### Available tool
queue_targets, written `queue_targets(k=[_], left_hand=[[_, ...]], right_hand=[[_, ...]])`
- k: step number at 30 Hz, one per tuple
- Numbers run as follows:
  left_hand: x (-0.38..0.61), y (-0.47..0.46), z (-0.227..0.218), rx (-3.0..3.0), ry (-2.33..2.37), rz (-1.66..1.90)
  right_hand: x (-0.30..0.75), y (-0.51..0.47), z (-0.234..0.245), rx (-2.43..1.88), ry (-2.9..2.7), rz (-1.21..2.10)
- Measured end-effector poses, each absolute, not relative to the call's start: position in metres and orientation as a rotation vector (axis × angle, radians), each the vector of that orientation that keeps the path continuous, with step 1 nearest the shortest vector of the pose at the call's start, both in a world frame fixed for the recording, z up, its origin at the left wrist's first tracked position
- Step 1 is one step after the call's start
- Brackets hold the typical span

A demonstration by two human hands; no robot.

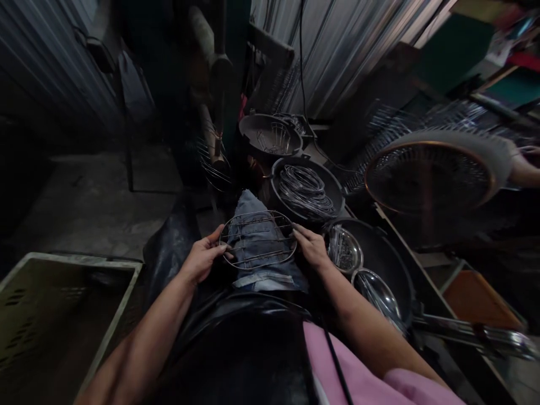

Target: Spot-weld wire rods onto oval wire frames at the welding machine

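Gripping a round wire rack [258, 242] by its rim, both hands are closed on it from opposite sides. The left hand [205, 257] is pinching the left edge with the thumb on top. The right hand [311, 247] is clasping the right edge in the same way. The rack is hanging level just above a knee in worn jeans [253, 275], near the middle of the view and in front of a shiny black apron [236, 349].

It is looking light and thin: a hoop of bright steel wire with a few straight cross wires running side to side. I am judging the hoop to be fairly stiff but springy, so hard squeezing is likely to bend it out of round. The smooth wire is probably slipping easily between fingers, and the cut ends of the cross wires may be pricking skin. Opposite points on the rim, where the hands are sitting now, are looking like the steadiest hold.

To the right, a black pan [333, 194] is holding loose wire rings, and a small steel bowl [358, 253] is holding short wire pieces. Farther right, another person's hand [525, 169] is touching a large round mesh guard [430, 177] with a copper-coloured ring. A pale plastic crate [113, 315] is sitting low at the left.
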State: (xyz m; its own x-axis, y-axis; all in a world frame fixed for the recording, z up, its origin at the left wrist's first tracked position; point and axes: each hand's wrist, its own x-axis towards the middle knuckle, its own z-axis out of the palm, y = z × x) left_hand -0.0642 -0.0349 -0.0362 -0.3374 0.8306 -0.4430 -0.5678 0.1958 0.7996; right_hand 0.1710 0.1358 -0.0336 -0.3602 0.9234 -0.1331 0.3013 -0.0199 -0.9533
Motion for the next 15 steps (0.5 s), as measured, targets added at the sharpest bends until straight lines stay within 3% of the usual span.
queue_targets(k=[11,15], left_hand=[[-0.067,-0.039,-0.035,1.144,1.959,0.797],[-0.068,-0.038,-0.044,1.139,1.919,0.806]], right_hand=[[0.188,0.129,-0.038,-1.088,-1.82,1.664],[0.188,0.129,-0.043,-1.125,-1.86,1.661]])
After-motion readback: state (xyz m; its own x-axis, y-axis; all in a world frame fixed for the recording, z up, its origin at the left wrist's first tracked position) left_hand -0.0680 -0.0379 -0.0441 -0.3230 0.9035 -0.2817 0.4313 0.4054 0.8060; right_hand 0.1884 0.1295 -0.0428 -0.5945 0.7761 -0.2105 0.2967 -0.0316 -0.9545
